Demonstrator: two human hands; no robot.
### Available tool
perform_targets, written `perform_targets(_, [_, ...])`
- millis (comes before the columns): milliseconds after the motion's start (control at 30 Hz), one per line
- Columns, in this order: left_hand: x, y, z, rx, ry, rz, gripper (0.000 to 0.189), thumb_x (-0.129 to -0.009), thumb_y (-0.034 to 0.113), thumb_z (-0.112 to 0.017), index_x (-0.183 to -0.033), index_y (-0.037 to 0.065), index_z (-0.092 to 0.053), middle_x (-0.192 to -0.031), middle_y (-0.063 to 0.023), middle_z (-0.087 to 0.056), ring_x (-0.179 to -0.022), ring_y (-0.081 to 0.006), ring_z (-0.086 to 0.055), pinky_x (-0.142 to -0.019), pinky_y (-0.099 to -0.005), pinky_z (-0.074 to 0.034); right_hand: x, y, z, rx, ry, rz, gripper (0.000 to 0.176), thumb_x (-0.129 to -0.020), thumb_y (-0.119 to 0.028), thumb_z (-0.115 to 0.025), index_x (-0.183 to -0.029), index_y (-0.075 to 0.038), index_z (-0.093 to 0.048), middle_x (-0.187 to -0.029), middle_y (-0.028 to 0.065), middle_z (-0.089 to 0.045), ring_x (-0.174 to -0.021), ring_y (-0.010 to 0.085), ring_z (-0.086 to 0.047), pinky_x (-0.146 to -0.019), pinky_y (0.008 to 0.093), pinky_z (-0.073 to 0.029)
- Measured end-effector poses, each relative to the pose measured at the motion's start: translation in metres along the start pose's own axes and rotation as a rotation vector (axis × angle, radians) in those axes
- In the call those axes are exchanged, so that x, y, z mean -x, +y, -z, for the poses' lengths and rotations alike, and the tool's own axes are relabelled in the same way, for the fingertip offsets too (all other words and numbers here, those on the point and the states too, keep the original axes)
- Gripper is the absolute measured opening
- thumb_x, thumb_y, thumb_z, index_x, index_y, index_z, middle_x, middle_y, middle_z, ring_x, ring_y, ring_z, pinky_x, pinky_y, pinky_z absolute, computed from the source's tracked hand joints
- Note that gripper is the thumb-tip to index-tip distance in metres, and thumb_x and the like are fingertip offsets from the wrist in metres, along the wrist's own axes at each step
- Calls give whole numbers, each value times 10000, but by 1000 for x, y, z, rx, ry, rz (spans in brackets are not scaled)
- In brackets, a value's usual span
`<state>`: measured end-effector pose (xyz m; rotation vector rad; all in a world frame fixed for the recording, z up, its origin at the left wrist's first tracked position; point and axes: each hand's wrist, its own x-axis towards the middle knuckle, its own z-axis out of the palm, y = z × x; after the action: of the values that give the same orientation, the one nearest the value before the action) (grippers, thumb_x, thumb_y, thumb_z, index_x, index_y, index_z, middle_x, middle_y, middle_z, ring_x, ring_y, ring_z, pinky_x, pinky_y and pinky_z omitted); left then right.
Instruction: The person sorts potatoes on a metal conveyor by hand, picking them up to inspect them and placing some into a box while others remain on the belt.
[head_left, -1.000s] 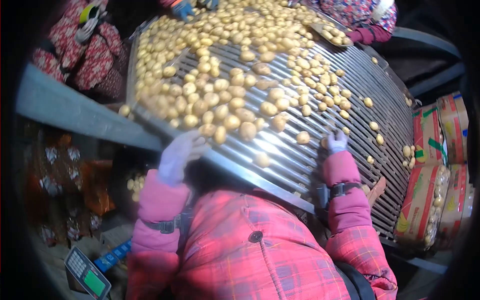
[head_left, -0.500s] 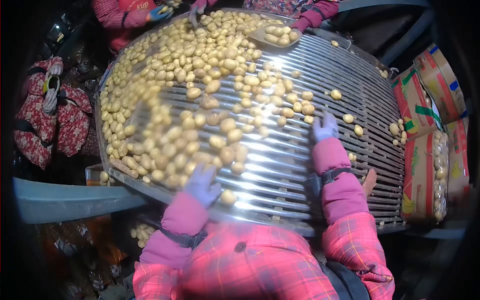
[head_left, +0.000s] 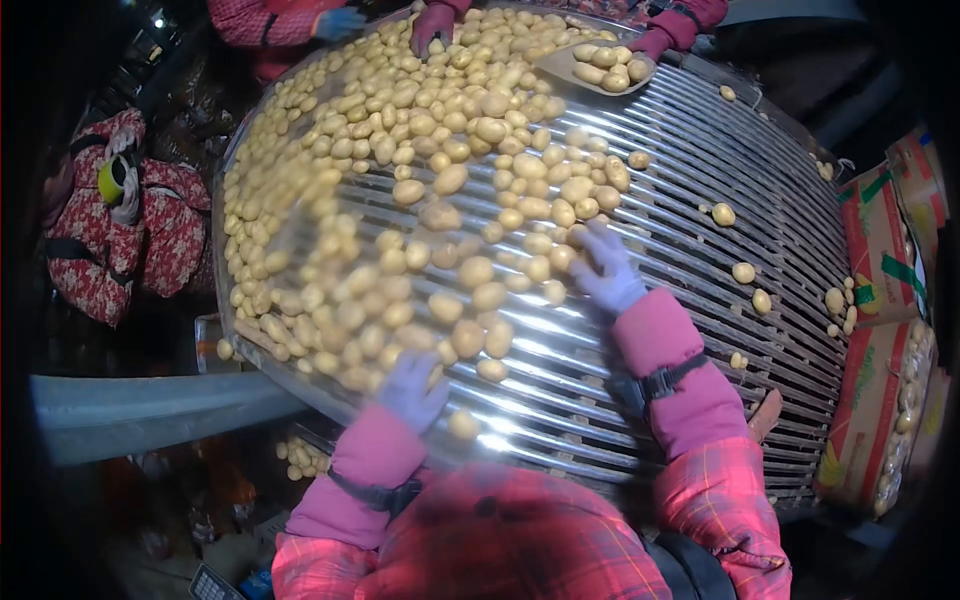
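Observation:
Potatoes (head_left: 440, 215) lie heaped over the left and far parts of a slatted metal table (head_left: 700, 200). My right hand (head_left: 608, 270), in a pale purple glove, is open with its fingers spread against the right edge of the nearer potatoes. At the near edge my left hand (head_left: 412, 390), gloved alike, is open, its fingertips against several potatoes; a single potato (head_left: 463, 425) lies just right of it. Neither hand is closed round a potato.
Across the table a co-worker's gloved hand holds a scoop (head_left: 600, 85) of potatoes; another's glove (head_left: 434, 28) reaches into the heap. A person in a floral jacket (head_left: 175, 230) stands left. Cardboard boxes (head_left: 868, 400) stand right. A grey metal bar (head_left: 170, 400) runs at the left.
My right hand has moved left from the bare slats to the potatoes, which sit closer together there. My left hand has barely moved. The view has shifted slightly; a co-worker's far hand has moved onto the heap.

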<state>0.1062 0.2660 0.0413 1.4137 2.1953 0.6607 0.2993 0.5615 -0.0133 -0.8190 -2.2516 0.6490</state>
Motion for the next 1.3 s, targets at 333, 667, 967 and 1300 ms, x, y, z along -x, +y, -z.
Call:
perform_targets(333, [-3,-6,-4,-39,68,-33,324,-781,173,-639,-1082,89,-552,-985,-144,-575,-883,-334,-587,-751,-406,-486,-124,-33,-28,135,-229,-81,325,-872,-375,-463,-1044,-136,-599,-1018,137,-619,-999,312,-583,-848,419,-450])
perform_targets(667, [0,-11,-1,18,93,-102,346,-798,154,-638,-1124,86,-544,-986,-132,-591,-842,-286,-622,-695,-368,-504,-164,-15,-66,433,-430,-260,614,-727,-489,-582,-1218,-123,-536,-1135,197,-590,-1048,342,-573,-910,416,-435])
perform_targets(967, [-13,-13,11,836,-38,172,447,-907,370,-455,-1283,130,-459,-1237,-148,-520,-1165,-322,-482,-885,-516,-460,-69,-112,-35,-650,-470,-261,451,-809,-397,-645,-1131,-88,-577,-975,103,-636,-896,209,-606,-759,336,-492])
perform_targets(1300, [-11,-16,28,-538,107,-402,342,-905,333,-417,-1201,208,-535,-1259,43,-550,-1162,-152,-491,-1023,-433,-273,-91,1,-12,419,-199,-77,466,-766,-246,-601,-1213,-129,-539,-1150,183,-548,-1028,355,-548,-900,431,-447])
